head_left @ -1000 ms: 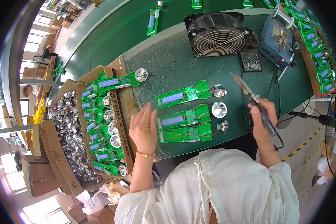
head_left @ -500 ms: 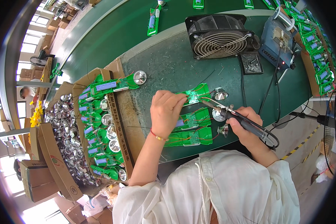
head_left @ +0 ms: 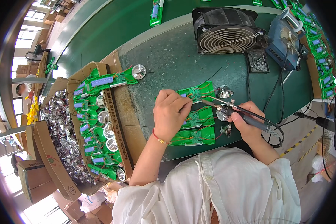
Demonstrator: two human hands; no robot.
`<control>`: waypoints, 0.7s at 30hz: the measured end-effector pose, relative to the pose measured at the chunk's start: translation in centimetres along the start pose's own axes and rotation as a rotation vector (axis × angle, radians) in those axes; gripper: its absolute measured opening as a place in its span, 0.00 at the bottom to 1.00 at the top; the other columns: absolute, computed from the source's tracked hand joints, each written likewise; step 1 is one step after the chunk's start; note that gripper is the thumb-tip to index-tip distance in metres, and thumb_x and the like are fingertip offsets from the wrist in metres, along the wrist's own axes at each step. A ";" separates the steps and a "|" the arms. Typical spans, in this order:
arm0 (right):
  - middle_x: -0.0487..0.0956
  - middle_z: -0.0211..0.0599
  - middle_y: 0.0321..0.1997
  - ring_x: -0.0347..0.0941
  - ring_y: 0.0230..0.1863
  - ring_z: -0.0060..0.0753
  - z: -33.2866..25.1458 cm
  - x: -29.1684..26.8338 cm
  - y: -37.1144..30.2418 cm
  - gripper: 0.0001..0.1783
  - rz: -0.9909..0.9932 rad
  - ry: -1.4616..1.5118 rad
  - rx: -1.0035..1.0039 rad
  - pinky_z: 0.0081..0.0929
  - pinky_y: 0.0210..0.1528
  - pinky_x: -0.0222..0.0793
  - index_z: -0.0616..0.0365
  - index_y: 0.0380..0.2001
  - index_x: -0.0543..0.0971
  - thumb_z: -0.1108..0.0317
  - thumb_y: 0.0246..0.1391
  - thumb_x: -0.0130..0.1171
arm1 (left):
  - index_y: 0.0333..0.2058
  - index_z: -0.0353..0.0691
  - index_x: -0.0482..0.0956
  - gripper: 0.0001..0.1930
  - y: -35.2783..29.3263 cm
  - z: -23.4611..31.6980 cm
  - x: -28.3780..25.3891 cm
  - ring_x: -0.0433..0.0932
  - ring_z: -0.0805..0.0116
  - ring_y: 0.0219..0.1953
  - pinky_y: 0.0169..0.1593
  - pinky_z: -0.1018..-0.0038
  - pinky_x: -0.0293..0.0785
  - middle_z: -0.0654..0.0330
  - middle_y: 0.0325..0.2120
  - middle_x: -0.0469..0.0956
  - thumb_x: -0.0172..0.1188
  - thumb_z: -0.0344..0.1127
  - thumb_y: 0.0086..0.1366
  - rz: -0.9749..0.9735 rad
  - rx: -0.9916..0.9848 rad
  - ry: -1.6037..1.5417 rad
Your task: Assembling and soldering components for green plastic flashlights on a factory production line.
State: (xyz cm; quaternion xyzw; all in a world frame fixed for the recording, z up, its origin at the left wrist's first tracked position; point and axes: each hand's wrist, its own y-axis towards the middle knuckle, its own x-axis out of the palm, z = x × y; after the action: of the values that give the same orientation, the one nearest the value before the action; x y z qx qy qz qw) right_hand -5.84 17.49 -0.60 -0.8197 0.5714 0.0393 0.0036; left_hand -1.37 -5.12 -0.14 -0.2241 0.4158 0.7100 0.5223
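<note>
My right hand (head_left: 247, 121) grips a soldering iron (head_left: 246, 118) with a thin curved metal tube along its tip. The tip reaches to the right part of the farthest green flashlight housing (head_left: 205, 89), close to its circuit board (head_left: 194, 93). At that board's left side my left hand (head_left: 171, 114) has thumb and fingers pinched together; what they hold is too small to make out. Two more open green housings, the middle one (head_left: 203, 117) and the nearest one (head_left: 192, 137), lie below with wires. Silvery reflectors (head_left: 224, 92) sit at their right ends.
A black fan (head_left: 227, 31) stands at the back, beside a blue soldering station (head_left: 283, 43) and a small black tray (head_left: 257, 61). At left, cardboard boxes hold green housings (head_left: 100, 82) and many reflectors (head_left: 59, 130). More housings fill a box (head_left: 321, 56) at right.
The view has shifted slightly. My left hand has slid a little nearer and right along the farthest housing, its fingers still pinched. The soldering iron stays close to the board.
</note>
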 end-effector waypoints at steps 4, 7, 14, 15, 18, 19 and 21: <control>0.78 0.35 0.20 0.74 0.21 0.18 0.3 0.1 0.1 0.09 -0.007 -0.007 -0.004 0.16 0.22 0.68 0.64 0.27 0.73 0.70 0.45 0.61 | 0.23 0.40 0.80 0.06 0.0 0.0 0.1 0.70 0.65 0.32 0.34 0.73 0.68 0.64 0.20 0.73 0.64 0.26 0.42 0.007 0.012 -0.025; 0.78 0.34 0.21 0.73 0.21 0.17 -0.1 0.2 0.3 0.09 -0.025 0.026 0.038 0.15 0.21 0.67 0.64 0.27 0.73 0.71 0.45 0.61 | 0.23 0.40 0.80 0.06 0.0 0.0 0.1 0.70 0.65 0.32 0.34 0.73 0.68 0.64 0.20 0.73 0.64 0.26 0.42 0.007 0.013 -0.026; 0.76 0.34 0.21 0.72 0.22 0.18 -0.7 0.2 0.9 0.06 -0.035 0.133 0.130 0.15 0.22 0.66 0.65 0.26 0.72 0.75 0.46 0.59 | 0.23 0.41 0.80 0.06 -0.1 -0.1 0.1 0.69 0.65 0.31 0.34 0.72 0.68 0.64 0.20 0.73 0.64 0.26 0.42 -0.016 0.027 -0.025; 0.76 0.34 0.21 0.72 0.22 0.18 -0.8 0.2 0.8 0.06 -0.035 0.132 0.131 0.15 0.22 0.66 0.65 0.26 0.72 0.75 0.46 0.59 | 0.23 0.41 0.80 0.06 -0.2 -0.1 0.0 0.69 0.65 0.31 0.34 0.72 0.68 0.64 0.20 0.73 0.64 0.26 0.42 -0.017 0.026 -0.026; 0.76 0.35 0.21 0.73 0.23 0.20 -0.9 0.2 0.5 0.06 -0.032 0.093 0.112 0.15 0.23 0.67 0.65 0.26 0.72 0.75 0.46 0.58 | 0.23 0.41 0.80 0.06 0.1 0.1 0.0 0.69 0.64 0.31 0.34 0.72 0.68 0.64 0.20 0.73 0.64 0.26 0.42 -0.027 0.025 -0.021; 0.76 0.35 0.21 0.73 0.23 0.20 -1.0 0.3 0.3 0.06 -0.011 0.124 0.118 0.16 0.24 0.68 0.65 0.27 0.72 0.75 0.46 0.58 | 0.23 0.41 0.80 0.06 0.1 0.1 -0.1 0.69 0.64 0.31 0.34 0.72 0.68 0.64 0.20 0.73 0.64 0.26 0.42 -0.034 0.022 -0.020; 0.76 0.36 0.21 0.74 0.24 0.21 -1.3 0.3 0.1 0.06 0.011 0.157 0.124 0.17 0.24 0.69 0.65 0.27 0.72 0.75 0.47 0.58 | 0.23 0.41 0.80 0.06 0.2 0.0 -0.2 0.69 0.64 0.31 0.34 0.72 0.68 0.64 0.20 0.73 0.64 0.26 0.43 -0.042 0.020 -0.017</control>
State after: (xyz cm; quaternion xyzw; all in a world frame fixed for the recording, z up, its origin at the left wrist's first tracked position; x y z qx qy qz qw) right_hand -5.78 17.08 0.65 -0.8154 0.5756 -0.0604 0.0091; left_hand -1.48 -5.25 0.13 -0.2214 0.4134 0.6968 0.5427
